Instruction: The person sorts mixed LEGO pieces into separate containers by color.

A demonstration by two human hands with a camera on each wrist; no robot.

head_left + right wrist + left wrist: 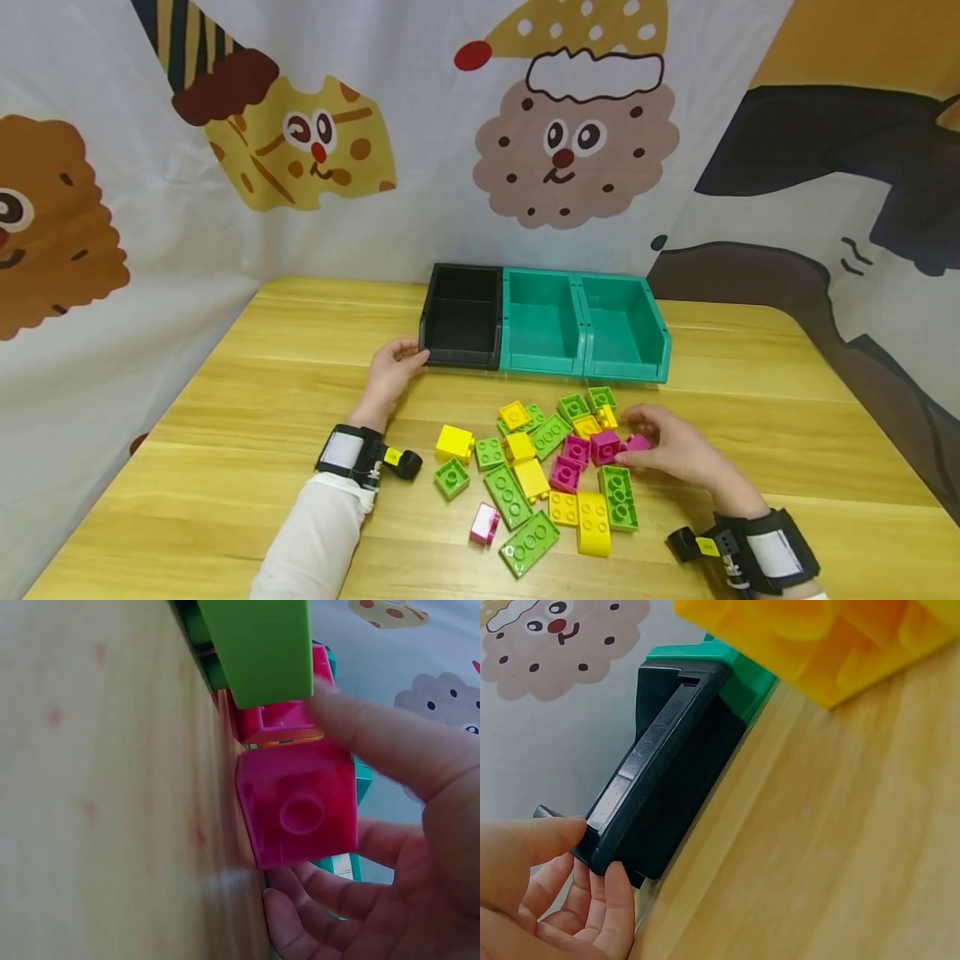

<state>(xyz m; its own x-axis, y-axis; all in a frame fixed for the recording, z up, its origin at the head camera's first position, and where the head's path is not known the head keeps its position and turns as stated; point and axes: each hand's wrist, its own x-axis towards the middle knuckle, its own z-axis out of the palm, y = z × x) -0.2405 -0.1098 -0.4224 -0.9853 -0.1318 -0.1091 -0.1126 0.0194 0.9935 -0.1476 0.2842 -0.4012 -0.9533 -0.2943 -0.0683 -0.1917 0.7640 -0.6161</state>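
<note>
On the table (225,458), a presumably light, stiff pink block (330,780) is side-gripped by the right hand (675,447), a black bin (461,357) pinched by the left hand (392,372).

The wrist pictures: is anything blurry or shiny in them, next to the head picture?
Right wrist: softest overall, the magenta brick hazy, the tabletop marked by smudgy reddish spots; left wrist: pale shine on the rim of the black bin, close-up yellow brick soft-edged; head: loose bricks crisper, in fairly even light.
</note>
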